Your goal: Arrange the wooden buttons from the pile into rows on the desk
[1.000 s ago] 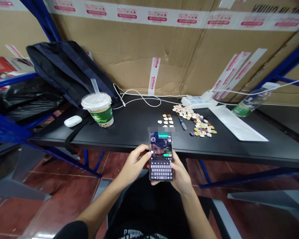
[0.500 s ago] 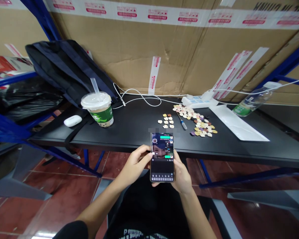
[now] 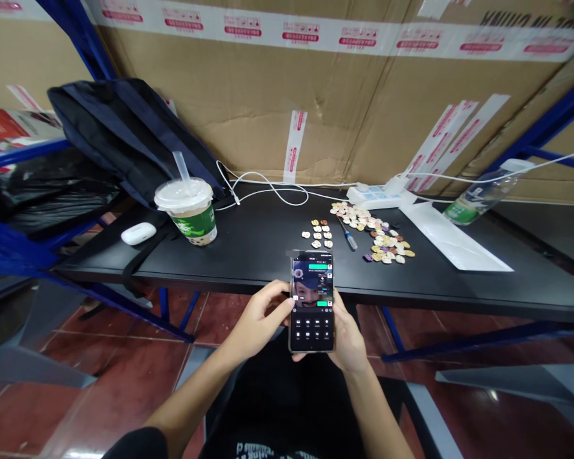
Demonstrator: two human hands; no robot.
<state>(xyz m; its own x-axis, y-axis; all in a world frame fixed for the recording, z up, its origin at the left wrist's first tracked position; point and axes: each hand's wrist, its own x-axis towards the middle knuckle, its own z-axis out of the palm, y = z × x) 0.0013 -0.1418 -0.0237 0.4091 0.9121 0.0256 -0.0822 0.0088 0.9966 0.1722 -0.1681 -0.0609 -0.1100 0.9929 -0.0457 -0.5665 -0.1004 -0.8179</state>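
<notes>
A smartphone (image 3: 312,312) is held upright over my lap, just in front of the table's near edge. Its screen shows a chat with green bubbles above a dark panel of icons. My left hand (image 3: 264,315) grips the phone's left side, with the thumb at the screen's edge. Around the right side and lower back, my right hand (image 3: 348,335) is closed on the same phone; some of its fingers are hidden behind it. Beyond the phone, small face-shaped pieces (image 3: 317,234) lie in short rows on the black table (image 3: 249,255).
A heap of similar coloured pieces (image 3: 387,245) lies to the right, beside a small screwdriver (image 3: 350,238). Behind are a power strip (image 3: 377,194), white cable (image 3: 268,182), white tray (image 3: 454,239) and bottle (image 3: 483,194). Leftward stand a drink cup (image 3: 191,213), earbud case (image 3: 138,233) and backpack (image 3: 124,137).
The lower part of the phone screen has switched from a keyboard-like panel to a grid of icons. Both hands keep their hold; the view has shifted very slightly.
</notes>
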